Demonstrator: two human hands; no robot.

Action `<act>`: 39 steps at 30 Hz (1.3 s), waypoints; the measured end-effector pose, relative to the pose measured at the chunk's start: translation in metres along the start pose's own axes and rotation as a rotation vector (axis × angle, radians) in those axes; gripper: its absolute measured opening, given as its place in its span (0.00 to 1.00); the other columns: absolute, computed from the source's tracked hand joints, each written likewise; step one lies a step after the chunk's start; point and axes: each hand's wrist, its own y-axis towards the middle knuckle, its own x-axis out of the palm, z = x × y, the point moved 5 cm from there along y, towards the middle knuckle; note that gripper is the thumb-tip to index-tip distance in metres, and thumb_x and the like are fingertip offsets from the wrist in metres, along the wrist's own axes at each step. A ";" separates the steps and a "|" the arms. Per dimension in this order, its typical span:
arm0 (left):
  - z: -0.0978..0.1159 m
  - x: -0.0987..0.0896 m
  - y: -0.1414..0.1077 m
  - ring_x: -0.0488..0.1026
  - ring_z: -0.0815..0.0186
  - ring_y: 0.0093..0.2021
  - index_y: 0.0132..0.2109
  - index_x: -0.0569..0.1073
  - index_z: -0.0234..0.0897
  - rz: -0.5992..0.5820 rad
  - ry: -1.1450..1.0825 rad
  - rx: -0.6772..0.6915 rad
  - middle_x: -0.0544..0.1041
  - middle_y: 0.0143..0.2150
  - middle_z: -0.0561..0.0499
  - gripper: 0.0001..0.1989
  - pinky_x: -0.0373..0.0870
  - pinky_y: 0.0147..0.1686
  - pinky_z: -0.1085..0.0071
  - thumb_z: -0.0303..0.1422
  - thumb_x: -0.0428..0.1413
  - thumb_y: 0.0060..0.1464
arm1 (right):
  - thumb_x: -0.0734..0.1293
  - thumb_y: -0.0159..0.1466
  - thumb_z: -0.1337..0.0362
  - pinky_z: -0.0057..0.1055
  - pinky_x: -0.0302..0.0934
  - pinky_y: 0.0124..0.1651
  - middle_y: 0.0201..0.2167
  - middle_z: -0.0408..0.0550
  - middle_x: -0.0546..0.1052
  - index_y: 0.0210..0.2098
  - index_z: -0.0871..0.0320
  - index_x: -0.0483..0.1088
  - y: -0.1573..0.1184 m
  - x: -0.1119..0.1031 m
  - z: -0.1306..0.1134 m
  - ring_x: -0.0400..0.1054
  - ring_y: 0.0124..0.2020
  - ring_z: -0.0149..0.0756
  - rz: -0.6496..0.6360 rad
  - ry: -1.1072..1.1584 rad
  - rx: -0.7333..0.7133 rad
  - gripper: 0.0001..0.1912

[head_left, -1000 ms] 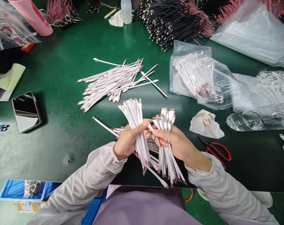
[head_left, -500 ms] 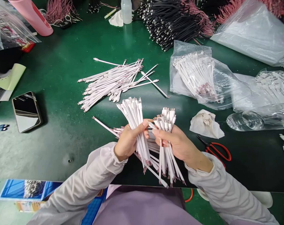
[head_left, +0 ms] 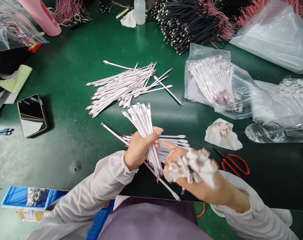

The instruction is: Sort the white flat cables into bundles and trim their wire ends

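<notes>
In the left hand, a thick bundle of flat white cables, the fingers closed firmly around its middle, connector ends pointing upward. In the right hand, a smaller bundle of white cables, tilted across the palm, the fingers curled narrow around it. Between both hands, some sideways cables, touching the left bundle. On the green desk, just above the hands but not touching them, a loose pile of white cables. Toward the right, a clear plastic bag with many white cables inside, and beside it a second clear bag with further white cables. Farther up, a heap of black cables. Near the right hand, red-handled scissors and a crumpled tissue. On the left side, a smartphone.
</notes>
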 end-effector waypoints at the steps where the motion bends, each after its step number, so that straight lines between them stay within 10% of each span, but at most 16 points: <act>1: 0.001 0.000 0.000 0.63 0.75 0.19 0.31 0.75 0.33 0.008 0.012 0.008 0.68 0.18 0.57 0.13 0.60 0.23 0.76 0.37 0.68 0.43 | 0.65 0.62 0.68 0.43 0.60 0.56 0.29 0.43 0.75 0.36 0.54 0.66 -0.002 0.007 -0.006 0.70 0.32 0.35 -0.046 -0.052 -0.076 0.03; 11: 0.001 0.003 -0.006 0.63 0.73 0.20 0.32 0.76 0.33 0.009 0.140 0.010 0.68 0.17 0.56 0.14 0.58 0.22 0.74 0.40 0.66 0.44 | 0.63 0.60 0.73 0.55 0.43 0.68 0.33 0.49 0.77 0.41 0.55 0.66 -0.008 0.029 -0.012 0.68 0.54 0.44 -0.081 -0.458 -0.292 0.10; 39: 0.000 0.004 -0.010 0.64 0.73 0.20 0.33 0.77 0.33 -0.014 0.198 0.027 0.68 0.18 0.56 0.13 0.61 0.23 0.76 0.39 0.64 0.46 | 0.61 0.58 0.76 0.61 0.40 0.67 0.31 0.46 0.74 0.42 0.56 0.64 -0.006 0.028 -0.009 0.70 0.42 0.40 -0.009 -0.418 -0.330 0.14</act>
